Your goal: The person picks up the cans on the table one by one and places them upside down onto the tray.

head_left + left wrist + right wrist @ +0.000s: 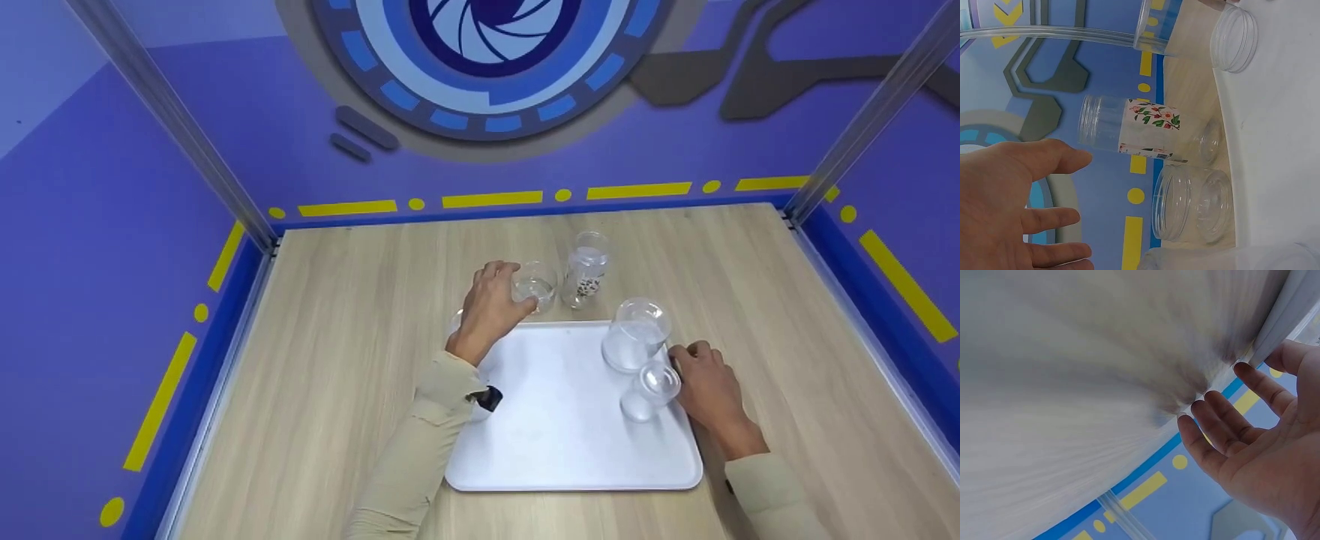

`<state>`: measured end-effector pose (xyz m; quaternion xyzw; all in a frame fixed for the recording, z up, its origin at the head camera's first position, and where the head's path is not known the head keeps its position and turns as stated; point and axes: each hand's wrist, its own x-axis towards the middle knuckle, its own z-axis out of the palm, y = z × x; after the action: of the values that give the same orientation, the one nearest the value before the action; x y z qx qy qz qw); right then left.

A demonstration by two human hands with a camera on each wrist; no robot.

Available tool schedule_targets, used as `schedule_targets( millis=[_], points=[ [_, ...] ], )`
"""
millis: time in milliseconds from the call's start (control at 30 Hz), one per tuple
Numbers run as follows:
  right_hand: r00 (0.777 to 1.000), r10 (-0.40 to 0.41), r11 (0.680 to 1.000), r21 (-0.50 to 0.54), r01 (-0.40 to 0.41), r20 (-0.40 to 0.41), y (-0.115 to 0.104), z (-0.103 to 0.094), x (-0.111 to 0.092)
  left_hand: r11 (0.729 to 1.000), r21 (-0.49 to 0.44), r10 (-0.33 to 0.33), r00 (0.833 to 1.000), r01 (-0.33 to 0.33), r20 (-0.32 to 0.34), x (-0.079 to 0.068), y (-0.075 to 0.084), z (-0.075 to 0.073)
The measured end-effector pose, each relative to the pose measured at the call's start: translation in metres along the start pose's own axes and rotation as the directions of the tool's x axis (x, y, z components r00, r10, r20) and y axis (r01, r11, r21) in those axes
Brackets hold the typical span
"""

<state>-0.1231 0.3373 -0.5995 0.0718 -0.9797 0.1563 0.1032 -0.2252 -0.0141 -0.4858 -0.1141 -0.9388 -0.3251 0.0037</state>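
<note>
My left hand (491, 304) reaches over the tray's far edge with thumb and fingers spread. It is beside a short clear jar (535, 286) standing on the table. The left wrist view shows a gap between the fingers and this short jar (1193, 202). Just right of it is a tall clear jar (587, 274) with a floral label (1151, 126). My right hand (709, 386) rests at the right edge of the white tray (555, 442). In the right wrist view its fingertips (1185, 422) touch the tabletop and the thumb is by the tray's side.
A wide clear jar (636, 337) and a smaller clear jar (651, 390) stand on the tray's right side. Clear containers are partly hidden behind the left forearm. Blue-purple panels (187, 165) wall in the wooden table (337, 337) at the back and sides.
</note>
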Motion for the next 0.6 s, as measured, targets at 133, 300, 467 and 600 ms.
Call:
schedule_targets(
  millis=[133, 300, 467, 600],
  points=[
    [1.0, -0.007, 1.0, -0.008, 0.007, 0.005, -0.0007, -0.0013, -0.0006, 1.0, 0.003, 0.013, 1.0, -0.013, -0.007, 0.002, -0.0015, 0.0019],
    [1.0, 0.001, 1.0, -0.008, -0.001, 0.008, -0.001, -0.0017, -0.0008, 1.0, 0.007, -0.003, 1.0, 0.003, 0.013, 0.0041, -0.0004, 0.0045],
    [1.0, 0.009, 1.0, -0.004, -0.009, 0.01, -0.0005, -0.0012, -0.0003, 1.0, 0.008, -0.006, 1.0, 0.006, 0.017, 0.0062, 0.0002, 0.0082],
    [1.0, 0.017, 1.0, -0.001, -0.017, 0.023, -0.0002, -0.0015, -0.0001, 1.0, -0.002, 0.004, 1.0, -0.004, 0.019, 0.0071, 0.0001, 0.0097]
  ],
)
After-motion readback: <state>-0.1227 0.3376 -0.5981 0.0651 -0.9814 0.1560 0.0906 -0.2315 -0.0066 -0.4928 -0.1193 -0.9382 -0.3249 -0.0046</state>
